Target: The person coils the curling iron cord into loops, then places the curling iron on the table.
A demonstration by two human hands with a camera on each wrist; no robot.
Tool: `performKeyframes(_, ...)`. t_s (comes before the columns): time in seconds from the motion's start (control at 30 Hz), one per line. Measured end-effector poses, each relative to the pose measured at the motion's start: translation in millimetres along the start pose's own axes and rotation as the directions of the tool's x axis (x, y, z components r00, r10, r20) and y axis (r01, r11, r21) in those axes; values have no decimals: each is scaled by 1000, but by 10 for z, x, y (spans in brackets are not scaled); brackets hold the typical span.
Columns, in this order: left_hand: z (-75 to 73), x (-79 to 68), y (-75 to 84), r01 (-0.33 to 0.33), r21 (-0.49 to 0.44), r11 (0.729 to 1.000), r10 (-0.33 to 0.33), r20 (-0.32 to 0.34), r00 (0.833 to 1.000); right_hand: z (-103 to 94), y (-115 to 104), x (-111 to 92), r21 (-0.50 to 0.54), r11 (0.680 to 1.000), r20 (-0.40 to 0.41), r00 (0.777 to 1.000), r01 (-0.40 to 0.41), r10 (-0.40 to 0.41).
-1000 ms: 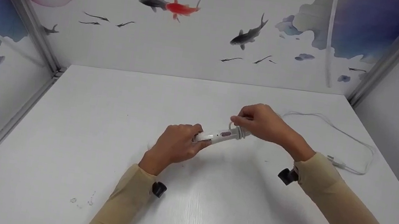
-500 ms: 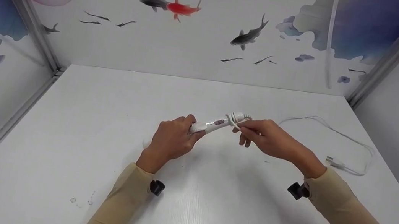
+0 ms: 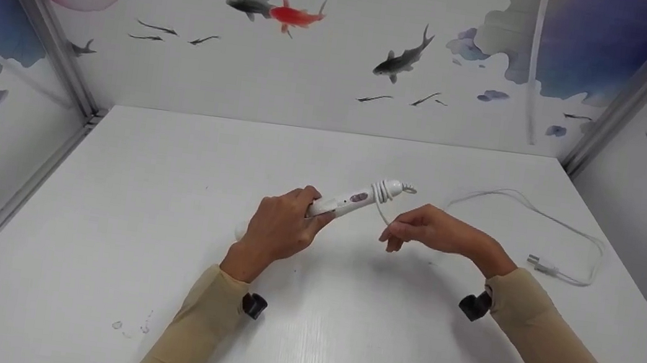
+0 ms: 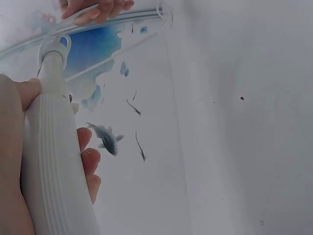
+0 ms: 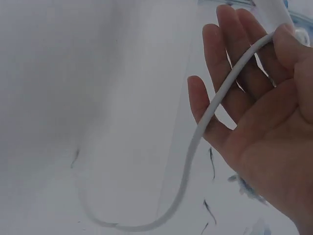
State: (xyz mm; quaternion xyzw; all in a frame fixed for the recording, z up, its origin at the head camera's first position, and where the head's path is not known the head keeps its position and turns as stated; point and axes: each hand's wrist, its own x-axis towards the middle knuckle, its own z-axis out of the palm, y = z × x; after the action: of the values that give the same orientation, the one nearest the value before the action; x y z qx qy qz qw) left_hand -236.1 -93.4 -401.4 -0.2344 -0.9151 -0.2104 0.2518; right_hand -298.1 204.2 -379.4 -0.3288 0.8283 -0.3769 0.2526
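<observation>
My left hand (image 3: pixel 280 226) grips a white hair styling iron (image 3: pixel 342 203) by its body, tilted up to the right above the table. In the left wrist view, fingers and thumb lie round the iron's ribbed side (image 4: pixel 58 156). Several turns of white cord (image 3: pixel 383 190) circle the iron's far end, beside its strain relief. My right hand (image 3: pixel 432 230), right of that end, pinches the cord between thumb and index finger. Seen in the right wrist view, the cord (image 5: pixel 210 110) runs across the palm and hangs in a curve, the other fingers loosely extended.
The rest of the cord (image 3: pixel 544 210) lies in a wide loop on the white table (image 3: pixel 310 330), ending in a plug (image 3: pixel 542 264) at the right. Upright panels with painted fish enclose the table at the back (image 3: pixel 322 94) and both sides.
My right hand has passed from above the iron's end to below and right of it, drawing the cord round. The left hand has shifted slightly left and up with the iron.
</observation>
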Motion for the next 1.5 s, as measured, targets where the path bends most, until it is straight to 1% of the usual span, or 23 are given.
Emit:
performKeyframes(0.07,-7,0,1,-14,-19,1000,14,-8,1000,-20,76,27,-22,998,-32,998,-56,55)
performKeyframes(0.13,-12,1,3,-36,-35,999,36,-8,999,-37,134,53,-36,992,-76,990,-122,119)
performKeyframes(0.27,-8,4,2,-87,-50,995,87,15,996,-79,185,91,-30,971,-158,961,-236,229)
performKeyframes(0.33,-4,2,1,-105,-58,993,107,30,994,-107,189,113,-42,962,-201,946,-268,255)
performKeyframes(0.4,4,-4,-3,-115,-68,991,118,45,992,-139,183,136,-82,962,-231,943,-262,237)
performKeyframes(0.5,18,-14,-7,-126,-86,988,132,72,989,-189,165,170,-146,965,-260,949,-219,177)
performKeyframes(0.57,24,-20,-11,-129,-95,987,138,96,986,-217,135,194,-166,967,-262,954,-193,145)
performKeyframes(0.67,23,-25,-8,-126,-106,986,140,138,980,-254,72,235,-174,967,-254,957,-189,141)
performKeyframes(0.8,3,-27,8,-93,-123,988,117,208,971,-283,-51,273,-185,964,-231,962,-192,147)
performKeyframes(0.9,-6,-20,23,-63,-130,989,95,258,961,-283,-155,283,-198,963,-228,964,-183,136)
performKeyframes(1.0,-8,-11,36,-38,-127,991,75,300,951,-265,-270,283,-214,963,-238,965,-162,110)
performKeyframes(1.1,-3,-11,44,-13,-125,992,53,329,943,-222,-398,267,-224,963,-262,961,-149,88)
performKeyframes(1.2,1,-9,45,11,-125,992,33,343,939,-162,-526,238,-243,959,-291,954,-144,69)
performKeyframes(1.3,5,-8,38,13,-110,994,26,346,938,-86,-625,194,-255,955,-314,947,-148,62)
performKeyframes(1.4,12,-4,22,13,-82,997,15,334,942,-10,-687,139,-251,958,-336,941,-141,51)
performKeyframes(1.5,13,-6,3,43,-56,997,-23,315,949,52,-720,73,-248,962,-356,934,-114,19)
